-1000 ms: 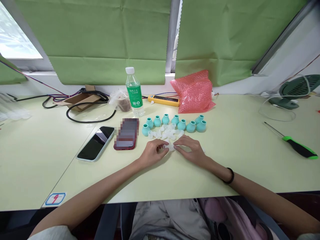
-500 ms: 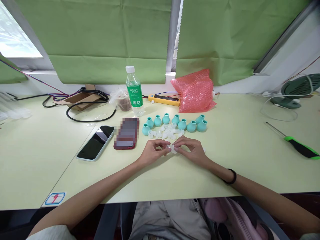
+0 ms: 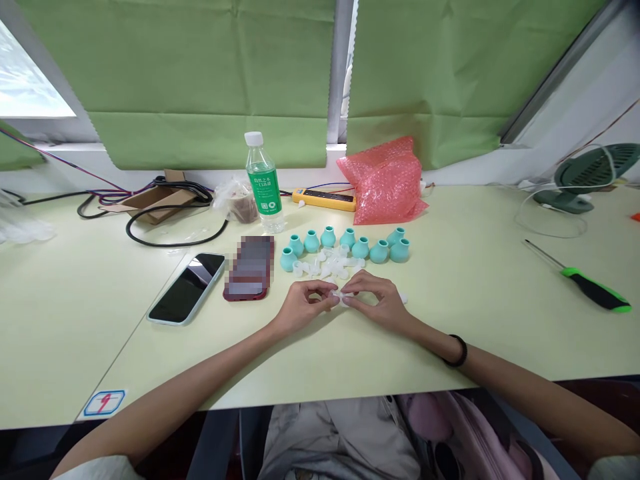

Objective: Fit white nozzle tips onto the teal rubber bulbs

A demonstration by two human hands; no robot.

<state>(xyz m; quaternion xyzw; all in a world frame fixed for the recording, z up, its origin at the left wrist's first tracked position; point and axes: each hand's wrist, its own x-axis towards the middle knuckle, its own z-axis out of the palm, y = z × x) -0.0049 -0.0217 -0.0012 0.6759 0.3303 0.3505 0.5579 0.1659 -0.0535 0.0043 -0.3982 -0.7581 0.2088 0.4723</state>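
Observation:
A small translucent white plastic piece (image 3: 339, 298) is pinched between my two hands, partly covered by fingertips. My left hand (image 3: 306, 305) grips its left side with thumb and fingers, while my right hand (image 3: 376, 301) grips the right side. Just beyond my fingers lies a loose pile of similar white plastic pieces (image 3: 330, 265). Several turquoise bulb-shaped pieces with open necks (image 3: 379, 251) stand in a curved row behind that pile. Another small white piece (image 3: 404, 298) shows beside my right hand, mostly hidden.
Left of my hands lie a black-screened phone (image 3: 187, 290) and a dark red phone (image 3: 250, 267). Farther back are a water bottle (image 3: 265, 190), a yellow power strip (image 3: 325, 199) and a pink bubble-wrap bag (image 3: 383, 183). A screwdriver (image 3: 593, 287) and a small green fan (image 3: 590, 173) are at right.
The whole view has shifted slightly, moving most things a little left in the picture. Both hands keep their pinch on the white piece, with only slight finger movement.

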